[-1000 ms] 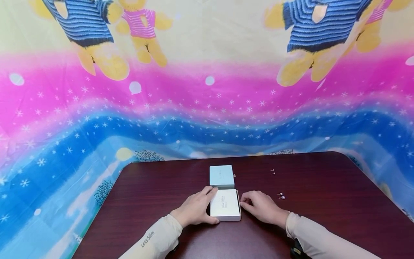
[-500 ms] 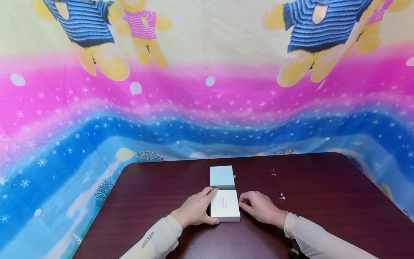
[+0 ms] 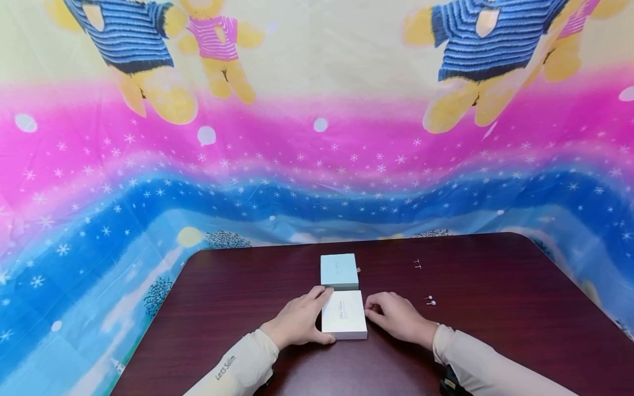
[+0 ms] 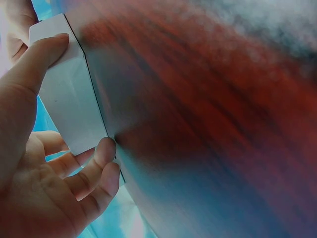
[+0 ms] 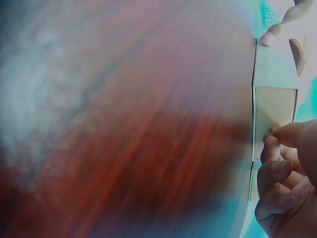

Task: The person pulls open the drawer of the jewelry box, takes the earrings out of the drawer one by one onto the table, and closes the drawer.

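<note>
A white drawer-style jewelry box with printed lettering lies at the table's near middle. My left hand grips its left part, the thumb on the near side and the fingers along the far side. My right hand is at the box's right end with fingers curled. In the right wrist view its thumb and forefinger appear to pinch a small pull tab on the box's tan end face. The drawer sits flush inside the sleeve. Directly behind stands a light blue jewelry box with a small tab on its right.
Two thin bar earrings lie on the dark red table at the back right. Two pearl-like stud earrings lie nearer, beyond my right hand. A printed cloth hangs behind the table's far edge.
The drawer, which stuck out slightly at the right with a dark gap one second ago, has slid left into the white box. My right hand moved slightly left with it; my left hand stayed put.
</note>
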Tool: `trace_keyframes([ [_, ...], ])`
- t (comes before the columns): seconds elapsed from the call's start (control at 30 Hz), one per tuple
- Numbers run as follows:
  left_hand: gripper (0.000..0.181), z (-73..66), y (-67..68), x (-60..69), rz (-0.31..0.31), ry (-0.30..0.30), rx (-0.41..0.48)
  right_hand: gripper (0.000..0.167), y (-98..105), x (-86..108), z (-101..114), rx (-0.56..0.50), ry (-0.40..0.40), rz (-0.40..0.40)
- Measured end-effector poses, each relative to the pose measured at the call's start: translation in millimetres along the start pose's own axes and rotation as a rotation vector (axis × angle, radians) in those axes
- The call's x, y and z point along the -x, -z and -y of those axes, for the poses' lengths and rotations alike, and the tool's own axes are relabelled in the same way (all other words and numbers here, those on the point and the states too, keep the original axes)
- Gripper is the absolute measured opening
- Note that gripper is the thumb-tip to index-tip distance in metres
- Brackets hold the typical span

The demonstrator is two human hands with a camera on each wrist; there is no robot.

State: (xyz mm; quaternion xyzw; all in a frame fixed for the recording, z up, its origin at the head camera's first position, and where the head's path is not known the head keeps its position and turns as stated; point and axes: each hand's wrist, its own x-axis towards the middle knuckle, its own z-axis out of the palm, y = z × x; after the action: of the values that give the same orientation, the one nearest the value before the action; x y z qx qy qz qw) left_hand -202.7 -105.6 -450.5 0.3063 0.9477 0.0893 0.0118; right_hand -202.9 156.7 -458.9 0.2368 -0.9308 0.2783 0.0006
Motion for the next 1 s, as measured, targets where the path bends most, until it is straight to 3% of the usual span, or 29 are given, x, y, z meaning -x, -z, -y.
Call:
trace_keyframes([
  [1.0, 0.108, -2.6, 0.9, 0.4, 0.005, 0.007, -0.010, 0.019, 1.0, 1.3, -1.4, -0.015, -0.012, 0.007],
])
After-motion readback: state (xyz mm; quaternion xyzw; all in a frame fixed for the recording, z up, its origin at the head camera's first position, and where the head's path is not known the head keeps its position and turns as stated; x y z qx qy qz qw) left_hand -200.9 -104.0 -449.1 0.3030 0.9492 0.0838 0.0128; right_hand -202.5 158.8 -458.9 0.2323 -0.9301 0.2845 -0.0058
